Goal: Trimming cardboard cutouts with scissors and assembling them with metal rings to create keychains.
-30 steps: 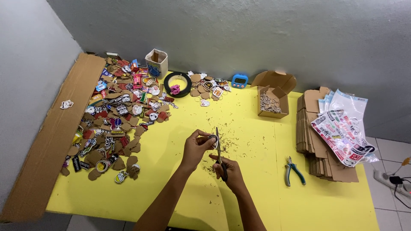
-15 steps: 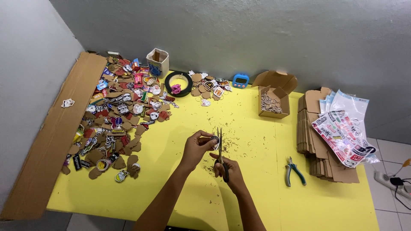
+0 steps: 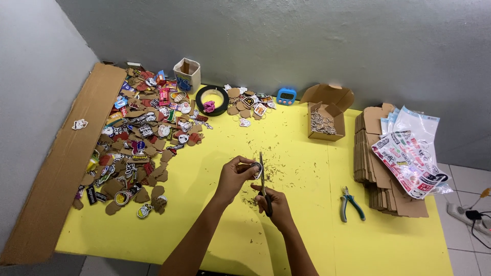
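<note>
Left hand (image 3: 232, 179) fingers pinched on one small cutout (image 3: 251, 167) over yellow tabletop (image 3: 399, 240) centre, right hand (image 3: 276, 204) fingers clamped on one pair of scissors (image 3: 262, 179), blades up beside cutout, one pliers (image 3: 351, 203) right, sticker pile (image 3: 138, 138) left, front edge open.

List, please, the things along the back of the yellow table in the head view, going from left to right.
Small open cardboard cup → black tape roll → small blue digital timer → open brown cardboard box of metal rings → stack of flat cardboard sheets.
</note>
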